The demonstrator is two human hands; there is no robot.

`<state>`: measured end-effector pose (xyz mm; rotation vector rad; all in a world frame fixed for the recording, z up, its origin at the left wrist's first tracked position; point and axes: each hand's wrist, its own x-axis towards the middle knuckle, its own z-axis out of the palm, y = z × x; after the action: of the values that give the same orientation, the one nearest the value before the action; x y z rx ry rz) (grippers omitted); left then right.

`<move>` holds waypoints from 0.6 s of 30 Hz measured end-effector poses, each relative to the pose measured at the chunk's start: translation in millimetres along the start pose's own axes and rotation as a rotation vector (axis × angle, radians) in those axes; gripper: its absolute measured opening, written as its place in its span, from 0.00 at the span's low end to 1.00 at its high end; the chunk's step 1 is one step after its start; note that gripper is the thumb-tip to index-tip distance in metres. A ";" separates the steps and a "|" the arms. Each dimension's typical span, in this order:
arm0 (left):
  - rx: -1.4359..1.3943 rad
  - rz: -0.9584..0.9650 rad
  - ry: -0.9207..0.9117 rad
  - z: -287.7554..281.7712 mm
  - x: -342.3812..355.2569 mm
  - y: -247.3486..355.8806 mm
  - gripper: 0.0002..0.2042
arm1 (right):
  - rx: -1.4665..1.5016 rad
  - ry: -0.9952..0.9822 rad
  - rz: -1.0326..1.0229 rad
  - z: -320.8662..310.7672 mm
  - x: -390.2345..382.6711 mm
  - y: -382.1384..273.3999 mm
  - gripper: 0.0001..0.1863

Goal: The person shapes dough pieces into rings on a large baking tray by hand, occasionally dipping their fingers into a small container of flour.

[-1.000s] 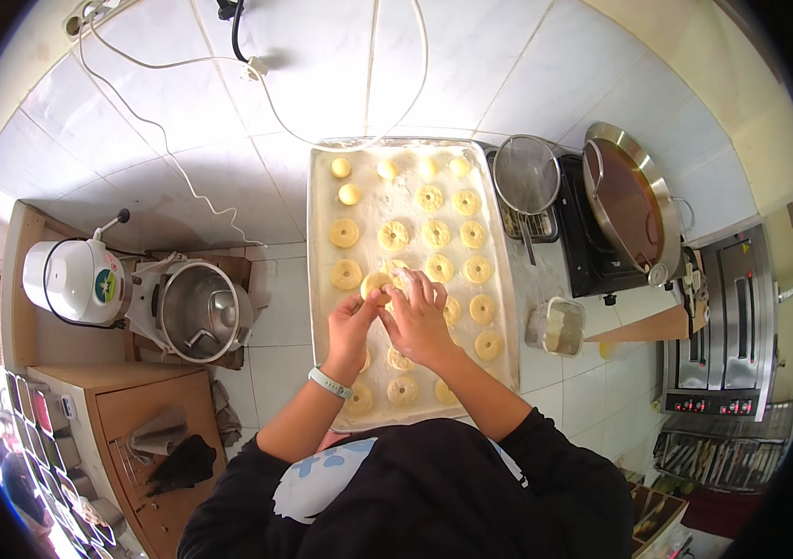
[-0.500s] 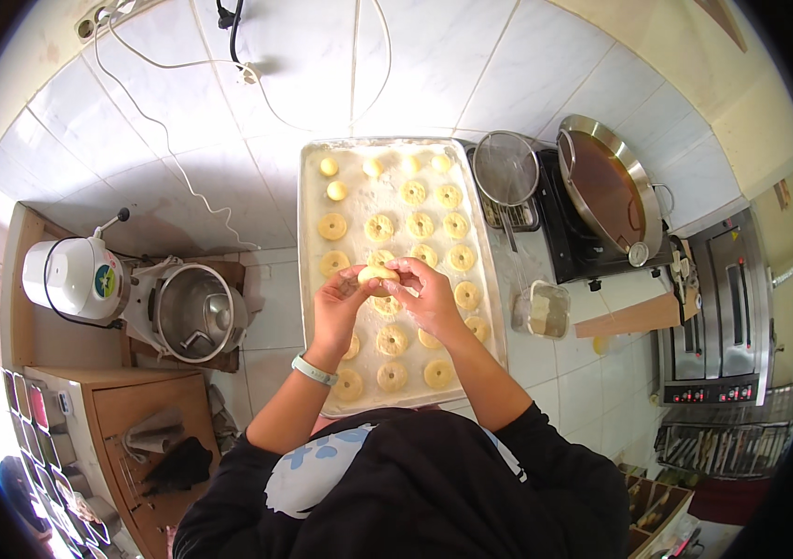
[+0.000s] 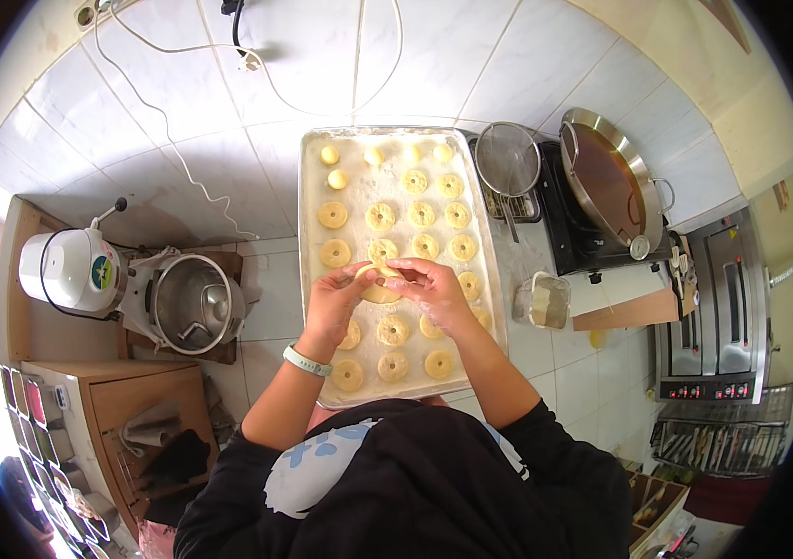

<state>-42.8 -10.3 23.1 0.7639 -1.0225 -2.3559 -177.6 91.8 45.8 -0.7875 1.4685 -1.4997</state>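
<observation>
Above the middle of a floured metal baking tray, a piece of pale yellow dough is held between both my hands. My left hand pinches its left side with thumb and fingers. On the opposite side my right hand grips it the same way, with flour on the skin. Fingers hide part of the dough, so its full shape is unclear. Around it on the tray lie rows of dough rings with small centre holes. Several round dough balls sit toward the tray's far edge.
Right of the tray are a wire strainer, a plastic container and a black stove bearing a wide pan of brown oil. A white stand mixer with a steel bowl stands at left. Steel ovens are far right.
The dough between my hands looks broader and hangs lower beneath my fingertips than before. My hands stay over the same part of the tray; the whole view has shifted slightly.
</observation>
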 end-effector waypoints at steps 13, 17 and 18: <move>0.045 -0.121 -0.027 19.9 -21.1 9.4 0.12 | 0.020 -0.028 0.103 -6.1 -23.6 -25.2 0.14; 0.053 -0.112 0.041 16.6 -24.1 8.1 0.13 | -0.021 -0.016 0.108 -10.5 -28.2 -24.8 0.14; 0.052 -0.113 0.039 15.8 -20.9 8.7 0.13 | -0.029 0.014 0.123 -13.3 -24.5 -22.0 0.14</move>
<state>-35.9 4.8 45.1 0.9055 -1.0535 -2.4072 -182.5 118.0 69.4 -0.6916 1.5242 -1.3970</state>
